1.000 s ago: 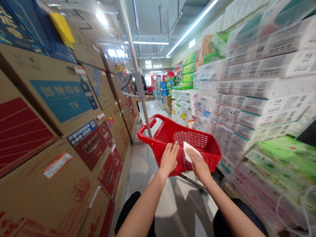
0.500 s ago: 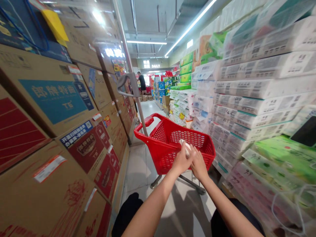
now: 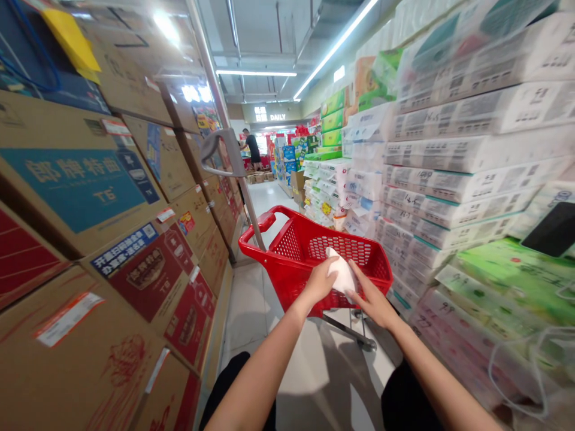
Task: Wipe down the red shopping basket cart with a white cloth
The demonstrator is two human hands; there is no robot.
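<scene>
A crumpled white cloth or tissue (image 3: 341, 276) is between my hands, above the near side of a red shopping basket cart (image 3: 287, 284). My left hand (image 3: 320, 280) grips the cloth's left side, with the thumb lying over it. On the right edge, my right hand (image 3: 367, 294) has its fingers and thumb around the cloth. The basket's perforated walls show behind my hands, and the part of the near wall behind the cloth is hidden.
Stacked cardboard cartons (image 3: 148, 263) line the left. White tissue packs (image 3: 440, 167) rise on the right, near green packs (image 3: 498, 269) and a black phone (image 3: 552, 230). A metal pole with a grey handle (image 3: 224, 152) stands by the cart. A person (image 3: 252, 149) is farther along the aisle.
My hands have moved apart, and more of the white cloth shows, spread between them. The view has shifted slightly to the right.
</scene>
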